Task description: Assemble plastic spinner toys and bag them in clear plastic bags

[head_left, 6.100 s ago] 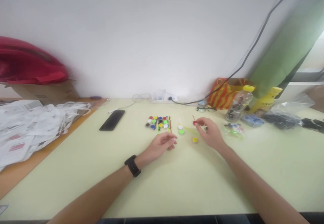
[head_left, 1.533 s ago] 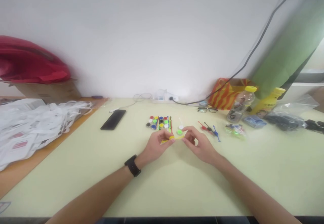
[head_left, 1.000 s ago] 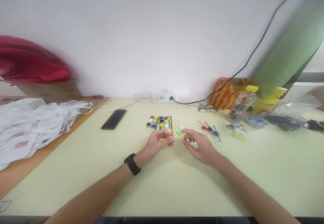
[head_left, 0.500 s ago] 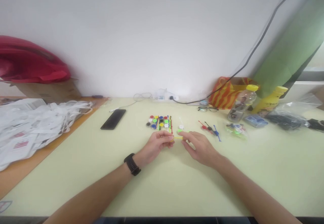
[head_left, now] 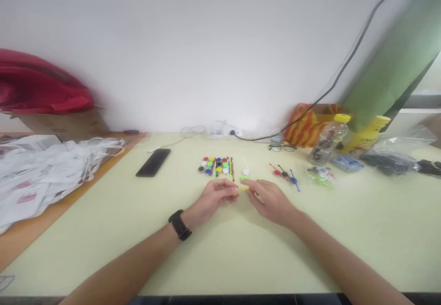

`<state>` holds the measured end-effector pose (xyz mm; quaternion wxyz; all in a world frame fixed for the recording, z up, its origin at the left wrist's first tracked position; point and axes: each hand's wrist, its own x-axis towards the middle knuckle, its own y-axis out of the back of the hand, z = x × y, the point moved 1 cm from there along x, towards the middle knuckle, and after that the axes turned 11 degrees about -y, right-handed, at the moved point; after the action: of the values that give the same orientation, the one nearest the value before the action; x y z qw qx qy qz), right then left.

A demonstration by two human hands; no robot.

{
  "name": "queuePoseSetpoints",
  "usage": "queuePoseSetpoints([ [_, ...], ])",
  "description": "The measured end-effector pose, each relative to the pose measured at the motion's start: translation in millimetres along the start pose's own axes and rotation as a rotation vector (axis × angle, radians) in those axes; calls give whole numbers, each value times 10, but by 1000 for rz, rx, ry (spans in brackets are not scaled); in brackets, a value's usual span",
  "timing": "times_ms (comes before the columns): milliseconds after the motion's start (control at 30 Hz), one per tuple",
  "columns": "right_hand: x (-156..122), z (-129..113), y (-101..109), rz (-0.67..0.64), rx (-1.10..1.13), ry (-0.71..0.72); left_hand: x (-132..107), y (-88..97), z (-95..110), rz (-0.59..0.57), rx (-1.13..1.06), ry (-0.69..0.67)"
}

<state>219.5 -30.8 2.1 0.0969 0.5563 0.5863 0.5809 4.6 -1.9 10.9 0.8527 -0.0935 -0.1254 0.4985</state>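
Observation:
My left hand (head_left: pixel 217 196), with a black watch on its wrist, and my right hand (head_left: pixel 270 198) meet over the pale yellow table (head_left: pixel 220 250). Both pinch the ends of a small yellow strap (head_left: pixel 242 188) held between their fingertips. Just beyond the hands lie a green and white piece (head_left: pixel 245 174) and a tidy cluster of coloured caps and straps (head_left: pixel 217 166). Red, black and blue straps (head_left: pixel 285 173) lie to the right of my right hand.
A black phone (head_left: pixel 153 162) lies to the left. White bags (head_left: pixel 44 167) pile at the far left under a red bag (head_left: pixel 37 84). Glasses (head_left: pixel 281 147), two yellow-capped bottles (head_left: pixel 329 138), plastic bags (head_left: pixel 389 160) and a power strip (head_left: pixel 222 133) line the back right.
Earlier my right hand held a red piece further right with my left hand resting. Since then both hands came together on the yellow strap and have drawn slightly closer.

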Motion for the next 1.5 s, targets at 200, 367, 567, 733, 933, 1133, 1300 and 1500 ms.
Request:
queuePoseSetpoints([
  [200, 1, 2, 1, -27, 9, 12, -3, -17, 4, -4, -7, 3],
  [367, 7, -17, 18, -62, 30, 3, -4, -23, 3, 0, -20, 9],
  [567, 13, -53, 38, -95, 38, -24, 0, -28, 5, 4, -37, 20],
  [733, 9, -46, 30, -114, 44, -52, -1, -24, 6, 7, -41, 26],
  [933, 4, -23, 5, -43, 38, -23, 1, -6, -17, 9, -20, 36],
  [1133, -12, -9, -18, 59, -29, 38, 12, 29, -63, 12, 13, 58],
  [1300, -4, -12, 6, 100, -61, 65, 14, 35, -66, 14, 40, 69],
  [1500, 41, 1, 29, 21, -2, 67, -3, 18, -70, -8, 117, 31],
])
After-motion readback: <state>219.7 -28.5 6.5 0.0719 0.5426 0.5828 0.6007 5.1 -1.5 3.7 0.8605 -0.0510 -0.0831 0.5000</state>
